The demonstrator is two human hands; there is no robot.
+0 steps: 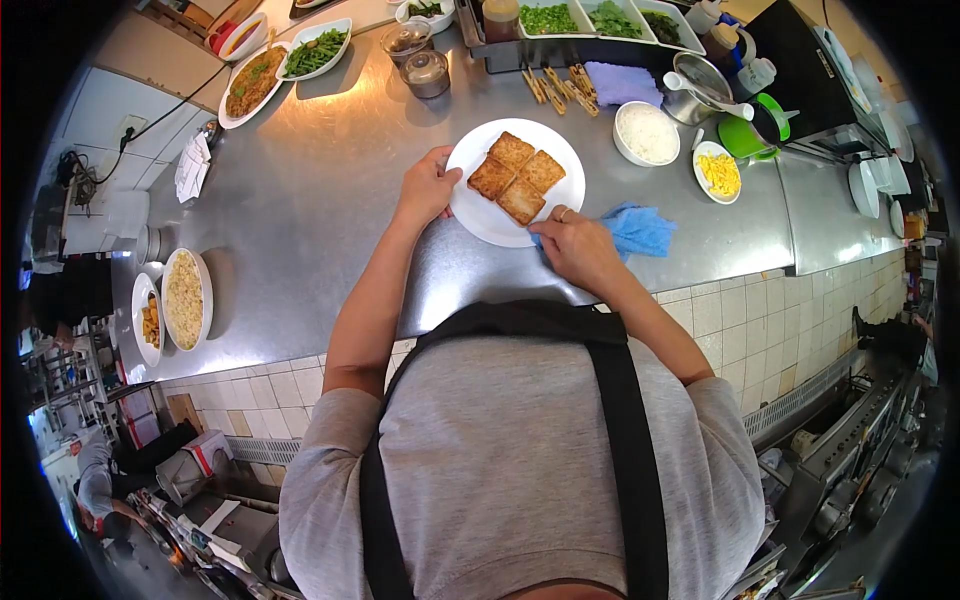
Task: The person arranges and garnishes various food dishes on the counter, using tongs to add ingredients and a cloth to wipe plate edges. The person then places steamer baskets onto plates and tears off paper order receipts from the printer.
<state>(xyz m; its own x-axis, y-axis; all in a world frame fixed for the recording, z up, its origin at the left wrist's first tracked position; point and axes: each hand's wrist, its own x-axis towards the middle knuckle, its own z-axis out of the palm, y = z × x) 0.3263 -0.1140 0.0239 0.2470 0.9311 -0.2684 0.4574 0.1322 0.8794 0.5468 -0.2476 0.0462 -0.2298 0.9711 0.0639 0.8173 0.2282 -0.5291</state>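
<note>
Four browned square pieces (516, 178) lie close together on a round white plate (480, 215) on the steel counter. My left hand (430, 185) grips the plate's left rim, thumb on top. At the lower right rim is my right hand (575, 245), its fingers closed on a blue cloth (640, 230) pressed against the plate. A ring shows on one finger. Part of the cloth lies spread on the counter to the right of this hand.
Right of the plate stand a rice bowl (648, 134), a dish of yellow food (718, 173) and a green container (755, 130). Clothespins (560, 88) and glass jars (427, 74) are behind. Filled oval dishes (185, 300) stand left. People work at the far left and right.
</note>
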